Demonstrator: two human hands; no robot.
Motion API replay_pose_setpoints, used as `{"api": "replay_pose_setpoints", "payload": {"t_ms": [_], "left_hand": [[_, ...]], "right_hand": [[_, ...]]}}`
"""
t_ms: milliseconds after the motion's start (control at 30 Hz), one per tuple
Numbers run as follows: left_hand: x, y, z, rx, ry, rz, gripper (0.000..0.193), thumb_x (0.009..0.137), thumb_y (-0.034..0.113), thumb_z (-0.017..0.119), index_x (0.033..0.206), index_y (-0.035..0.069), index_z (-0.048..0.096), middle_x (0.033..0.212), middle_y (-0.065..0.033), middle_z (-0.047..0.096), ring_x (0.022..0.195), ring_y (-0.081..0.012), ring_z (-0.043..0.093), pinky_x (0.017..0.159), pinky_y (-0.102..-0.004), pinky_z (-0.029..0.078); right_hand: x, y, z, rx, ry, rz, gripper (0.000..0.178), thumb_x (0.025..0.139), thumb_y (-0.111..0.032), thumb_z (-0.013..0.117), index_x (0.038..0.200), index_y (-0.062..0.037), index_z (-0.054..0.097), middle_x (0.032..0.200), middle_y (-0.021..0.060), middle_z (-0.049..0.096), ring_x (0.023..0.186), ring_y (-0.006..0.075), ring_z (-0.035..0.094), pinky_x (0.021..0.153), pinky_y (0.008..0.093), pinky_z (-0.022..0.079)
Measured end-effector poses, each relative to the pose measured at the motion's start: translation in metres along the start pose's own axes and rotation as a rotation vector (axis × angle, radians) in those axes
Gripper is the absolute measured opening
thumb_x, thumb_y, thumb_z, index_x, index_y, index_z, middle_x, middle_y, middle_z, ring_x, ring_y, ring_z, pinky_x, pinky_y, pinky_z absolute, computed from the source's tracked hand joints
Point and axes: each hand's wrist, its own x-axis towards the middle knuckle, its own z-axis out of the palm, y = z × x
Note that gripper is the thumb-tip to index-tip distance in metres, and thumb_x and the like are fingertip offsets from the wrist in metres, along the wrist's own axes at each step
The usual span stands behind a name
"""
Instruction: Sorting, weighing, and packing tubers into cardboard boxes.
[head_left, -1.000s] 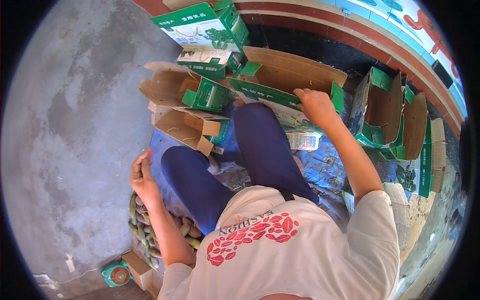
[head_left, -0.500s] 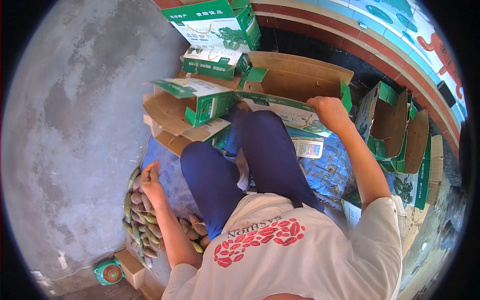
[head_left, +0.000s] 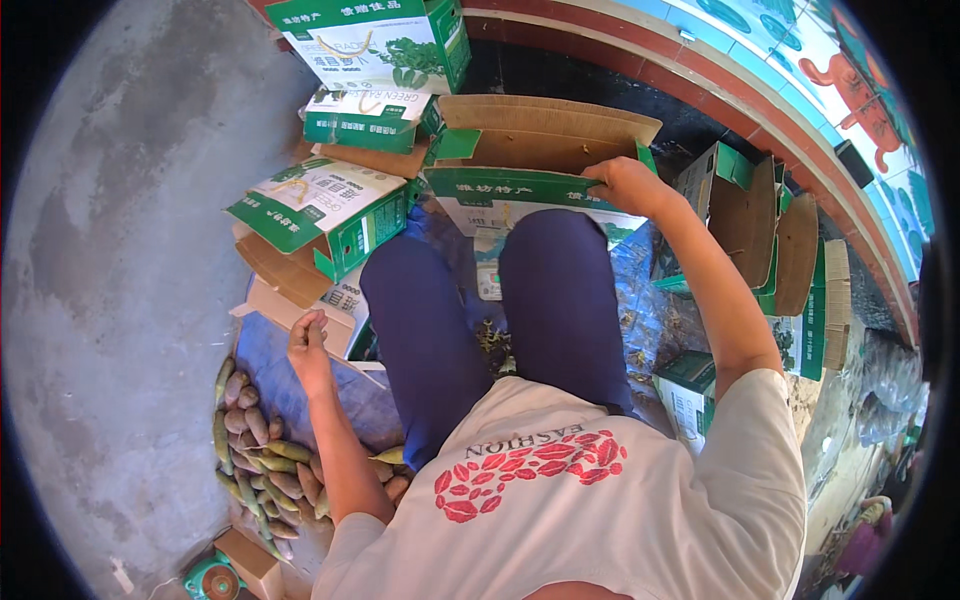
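An open green-and-white cardboard carton (head_left: pixel 465 212) stands beyond my knees, its brown inside showing. My right hand (head_left: pixel 628 187) is closed on its near top edge, toward the right end. My left hand (head_left: pixel 308 342) is off to the left with its fingers curled in and no object visible in them. Behind that hand lies the pale flap of a lower carton (head_left: pixel 300 310). Just above, a second green-and-white carton (head_left: pixel 330 195) lies tilted with its open end toward me. A pile of purple-brown and green radishes (head_left: pixel 262 440) is on the floor below my left hand.
More cartons (head_left: pixel 375 45) are stacked at the far left. Open cartons (head_left: pixel 740 210) stand together on the right, with another carton (head_left: pixel 688 390) beside my right side. Blue sheeting (head_left: pixel 645 300) covers the floor. A green round device (head_left: pixel 213 578) sits at the lower left.
The whole view has shifted, moving most things left. The tilted left carton has turned, showing more of its printed top. My right hand still holds the carton edge; the scale keypad no longer shows.
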Motion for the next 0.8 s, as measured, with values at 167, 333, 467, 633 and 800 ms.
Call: {"api": "replay_pose_setpoints", "payload": {"t_ms": [167,333,467,633,800], "left_hand": [[0.004,-0.063,0.001,0.185,-0.003,-0.008,0.020,0.083,0.005,0.051,0.100,-0.002,0.057,0.094,-0.0095,0.060,0.088,-0.0170,0.057,0.078,-0.0258,0.043],[0.001,-0.110,0.002,0.298,0.042,-0.055,0.028,0.077,0.009,0.056,0.104,0.001,0.057,0.094,-0.0124,0.060,0.087,-0.0212,0.057,0.078,-0.0296,0.044],[0.001,-0.140,-0.005,0.394,0.040,0.000,0.030,0.076,0.011,0.056,0.104,0.002,0.057,0.097,-0.0149,0.060,0.086,-0.0272,0.057,0.078,-0.0340,0.044],[0.008,-0.163,-0.015,0.379,0.031,-0.026,0.030,0.076,0.011,0.056,0.105,0.002,0.057,0.097,-0.0159,0.060,0.088,-0.0274,0.057,0.078,-0.0347,0.044],[0.013,-0.157,-0.017,0.311,0.044,-0.025,0.028,0.077,0.008,0.055,0.103,-0.001,0.057,0.096,-0.0182,0.060,0.087,-0.0267,0.058,0.078,-0.0336,0.045]], "right_hand": [[0.009,-0.008,-0.023,0.082,-0.214,0.014,0.027,0.075,-0.024,0.061,0.095,-0.0055,0.063,0.087,0.0174,0.061,0.085,0.0320,0.058,0.077,0.0373,0.044],[0.010,-0.029,-0.042,0.090,-0.256,0.062,0.036,0.073,-0.030,0.064,0.098,-0.0045,0.062,0.088,0.0165,0.062,0.086,0.0304,0.058,0.077,0.0353,0.044],[0.015,-0.043,-0.034,-0.022,-0.297,0.097,0.037,0.072,-0.030,0.064,0.100,-0.0052,0.062,0.091,0.0170,0.062,0.089,0.0308,0.058,0.079,0.0362,0.044],[0.030,-0.057,0.002,-0.202,-0.202,0.077,0.034,0.073,-0.023,0.063,0.103,-0.0070,0.061,0.097,0.0179,0.061,0.095,0.0329,0.056,0.083,0.0383,0.044],[0.047,-0.046,0.025,-0.082,-0.119,0.101,0.034,0.071,-0.008,0.056,0.104,-0.0094,0.061,0.098,0.0178,0.060,0.097,0.0333,0.055,0.085,0.0391,0.043]]}}
